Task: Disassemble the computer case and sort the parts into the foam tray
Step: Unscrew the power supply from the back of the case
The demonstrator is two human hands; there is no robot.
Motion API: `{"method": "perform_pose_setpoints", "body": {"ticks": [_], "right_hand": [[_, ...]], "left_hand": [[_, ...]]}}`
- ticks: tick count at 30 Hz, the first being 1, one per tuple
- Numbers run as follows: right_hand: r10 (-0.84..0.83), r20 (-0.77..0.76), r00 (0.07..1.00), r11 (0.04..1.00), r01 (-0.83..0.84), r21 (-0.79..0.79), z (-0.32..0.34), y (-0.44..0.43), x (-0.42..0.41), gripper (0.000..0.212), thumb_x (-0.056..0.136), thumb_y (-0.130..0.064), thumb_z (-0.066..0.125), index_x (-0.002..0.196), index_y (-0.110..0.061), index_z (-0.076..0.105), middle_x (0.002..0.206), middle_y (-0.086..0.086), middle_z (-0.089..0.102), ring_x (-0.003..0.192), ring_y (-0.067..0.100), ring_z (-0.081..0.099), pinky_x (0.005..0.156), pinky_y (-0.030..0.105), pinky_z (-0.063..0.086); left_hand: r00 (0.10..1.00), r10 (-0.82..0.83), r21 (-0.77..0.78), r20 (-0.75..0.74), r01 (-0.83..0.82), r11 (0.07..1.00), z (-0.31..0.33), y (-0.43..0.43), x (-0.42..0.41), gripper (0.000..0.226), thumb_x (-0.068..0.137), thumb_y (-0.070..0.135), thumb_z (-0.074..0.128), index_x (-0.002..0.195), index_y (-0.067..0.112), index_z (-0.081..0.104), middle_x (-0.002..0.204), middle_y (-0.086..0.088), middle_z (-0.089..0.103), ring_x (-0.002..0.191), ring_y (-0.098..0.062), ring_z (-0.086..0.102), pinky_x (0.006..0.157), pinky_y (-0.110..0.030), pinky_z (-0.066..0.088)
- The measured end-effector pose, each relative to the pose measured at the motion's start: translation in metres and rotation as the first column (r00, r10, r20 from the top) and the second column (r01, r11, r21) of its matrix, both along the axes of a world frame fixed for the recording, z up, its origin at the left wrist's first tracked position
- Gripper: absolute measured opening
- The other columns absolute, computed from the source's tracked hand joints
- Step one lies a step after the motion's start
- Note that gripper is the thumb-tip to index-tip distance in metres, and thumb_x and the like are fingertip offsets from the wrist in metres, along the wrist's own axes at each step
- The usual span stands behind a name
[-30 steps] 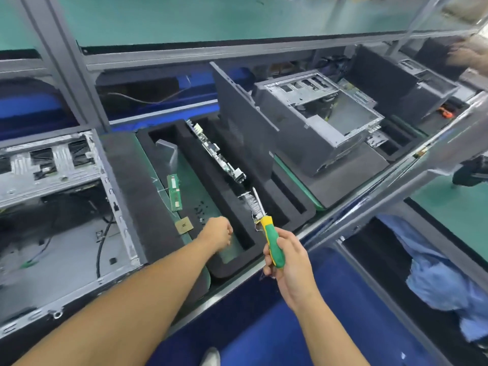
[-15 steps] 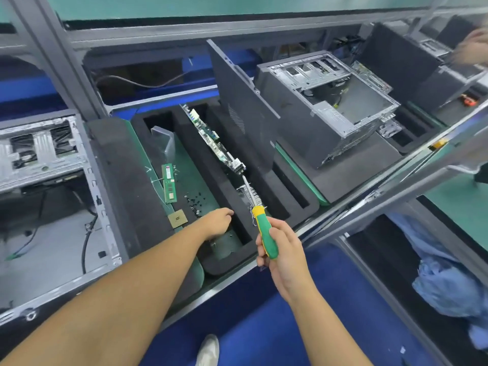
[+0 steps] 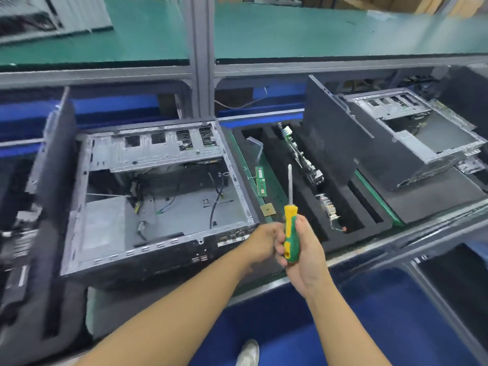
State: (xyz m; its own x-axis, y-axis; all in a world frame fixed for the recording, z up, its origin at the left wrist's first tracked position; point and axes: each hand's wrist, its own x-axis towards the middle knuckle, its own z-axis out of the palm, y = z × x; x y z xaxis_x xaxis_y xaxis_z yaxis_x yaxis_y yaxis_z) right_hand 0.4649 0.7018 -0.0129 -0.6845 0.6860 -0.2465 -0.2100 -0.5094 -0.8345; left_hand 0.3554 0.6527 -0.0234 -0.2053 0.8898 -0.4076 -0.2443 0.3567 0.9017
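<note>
The open grey computer case [image 3: 158, 207] lies in the middle with loose cables inside. To its right sits the black foam tray [image 3: 324, 233], holding a green memory stick [image 3: 261, 180], a square processor chip [image 3: 268, 210], a circuit board [image 3: 301, 159] standing in a slot, and a finned cooler [image 3: 327, 207]. My right hand [image 3: 303, 254] grips a yellow-green screwdriver [image 3: 290, 233] with its shaft pointing up, over the tray's front edge. My left hand [image 3: 264, 240] is beside the handle at the case's front right corner. Its fingers are hidden behind my right hand.
A dark side panel [image 3: 327, 143] leans upright against a second case [image 3: 412, 138] on foam at the right. More foam and another panel [image 3: 52, 154] stand at the left. A grey frame post [image 3: 200, 62] rises behind, with a green shelf [image 3: 317, 30] above.
The view has swung left, so the open case is now central. My left hand has drawn back from the tray's compartment to the screwdriver handle. My right hand has kept hold of the screwdriver.
</note>
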Motion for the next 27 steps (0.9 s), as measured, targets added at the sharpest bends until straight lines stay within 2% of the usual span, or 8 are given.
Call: {"method": "perform_pose_setpoints", "body": {"ticks": [3, 7, 12, 19, 21, 23, 25, 27], "right_hand": [[0.011, -0.067, 0.998, 0.999, -0.014, -0.037, -0.001, -0.042, -0.009, 0.034, 0.098, -0.043, 0.052, 0.111, -0.016, 0.067, 0.069, 0.003, 0.051, 0.044, 0.012, 0.042, 0.038, 0.021, 0.031], [0.030, -0.130, 0.991, 0.998, -0.038, -0.054, -0.004, -0.101, -0.018, 0.035, 0.097, -0.043, 0.053, 0.114, -0.016, 0.065, 0.069, 0.002, 0.048, 0.045, 0.011, 0.041, 0.034, 0.020, 0.031], [0.037, -0.083, 0.996, 0.997, -0.043, -0.070, -0.016, -0.180, -0.027, 0.028, 0.096, -0.037, 0.050, 0.113, -0.017, 0.061, 0.071, 0.005, 0.051, 0.048, 0.015, 0.043, 0.039, 0.022, 0.031], [0.019, 0.130, 0.991, 0.999, -0.012, -0.052, -0.057, -0.261, -0.035, 0.019, 0.101, -0.021, 0.047, 0.111, -0.018, 0.063, 0.079, 0.010, 0.059, 0.058, 0.020, 0.051, 0.046, 0.029, 0.040], [0.027, 0.224, 0.974, 1.000, -0.024, -0.017, -0.070, -0.273, -0.038, 0.018, 0.105, -0.018, 0.046, 0.110, -0.020, 0.063, 0.080, 0.010, 0.060, 0.061, 0.021, 0.055, 0.047, 0.031, 0.042], [0.039, 0.360, 0.932, 0.998, -0.055, 0.033, -0.082, -0.281, -0.041, 0.016, 0.105, -0.019, 0.047, 0.111, -0.020, 0.061, 0.080, 0.010, 0.062, 0.060, 0.019, 0.055, 0.046, 0.030, 0.041], [0.044, 0.499, 0.865, 0.994, -0.088, 0.064, -0.093, -0.287, -0.043, 0.014, 0.103, -0.023, 0.048, 0.108, -0.021, 0.061, 0.077, 0.007, 0.062, 0.056, 0.017, 0.052, 0.044, 0.028, 0.037], [0.055, 0.579, 0.814, 0.991, -0.117, 0.070, -0.100, -0.293, -0.046, 0.013, 0.101, -0.031, 0.052, 0.102, -0.023, 0.062, 0.072, 0.004, 0.060, 0.052, 0.015, 0.049, 0.041, 0.026, 0.034]], "left_hand": [[0.982, -0.158, 0.002, 0.103, 0.159, 0.987, 0.012, -0.053, -0.005, 0.041, 0.082, -0.002, 0.036, 0.065, 0.022, 0.064, 0.059, 0.001, 0.061, 0.058, -0.010, 0.058, 0.070, -0.026, 0.058], [0.966, -0.259, -0.006, 0.017, 0.260, 0.966, 0.017, -0.122, -0.021, 0.028, 0.090, -0.005, 0.042, 0.100, 0.008, 0.064, 0.093, -0.016, 0.067, 0.088, -0.022, 0.064, 0.101, -0.044, 0.050], [0.767, -0.393, -0.102, -0.507, 0.399, 0.911, 0.029, -0.194, -0.077, 0.029, 0.091, 0.000, 0.047, 0.109, 0.013, 0.066, 0.104, -0.004, 0.071, 0.093, -0.013, 0.068, 0.092, -0.034, 0.055], [0.478, -0.224, -0.083, -0.849, 0.298, 0.951, 0.026, -0.280, -0.135, 0.032, 0.089, 0.003, 0.046, 0.096, 0.026, 0.067, 0.086, 0.014, 0.068, 0.072, 0.002, 0.065, 0.071, -0.014, 0.048], [0.474, -0.288, -0.184, -0.832, 0.255, 0.949, 0.002, -0.298, -0.134, 0.028, 0.091, 0.008, 0.048, 0.096, 0.027, 0.068, 0.086, 0.015, 0.068, 0.078, -0.002, 0.064, 0.074, -0.018, 0.046], [0.659, -0.268, -0.276, -0.703, 0.095, 0.957, -0.029, -0.311, -0.126, 0.020, 0.095, 0.012, 0.050, 0.102, 0.020, 0.068, 0.091, 0.009, 0.071, 0.086, -0.012, 0.067, 0.077, -0.025, 0.051], [0.958, 0.049, -0.320, -0.284, -0.142, 0.937, -0.052, -0.317, -0.109, 0.018, 0.099, 0.014, 0.055, 0.112, 0.008, 0.066, 0.102, -0.006, 0.074, 0.086, -0.019, 0.070, 0.072, -0.030, 0.057], [0.939, 0.340, -0.351, 0.062, -0.298, 0.888, -0.064, -0.316, -0.092, 0.021, 0.099, 0.017, 0.061, 0.113, 0.004, 0.065, 0.108, -0.012, 0.074, 0.088, -0.021, 0.070, 0.069, -0.028, 0.058]]}}
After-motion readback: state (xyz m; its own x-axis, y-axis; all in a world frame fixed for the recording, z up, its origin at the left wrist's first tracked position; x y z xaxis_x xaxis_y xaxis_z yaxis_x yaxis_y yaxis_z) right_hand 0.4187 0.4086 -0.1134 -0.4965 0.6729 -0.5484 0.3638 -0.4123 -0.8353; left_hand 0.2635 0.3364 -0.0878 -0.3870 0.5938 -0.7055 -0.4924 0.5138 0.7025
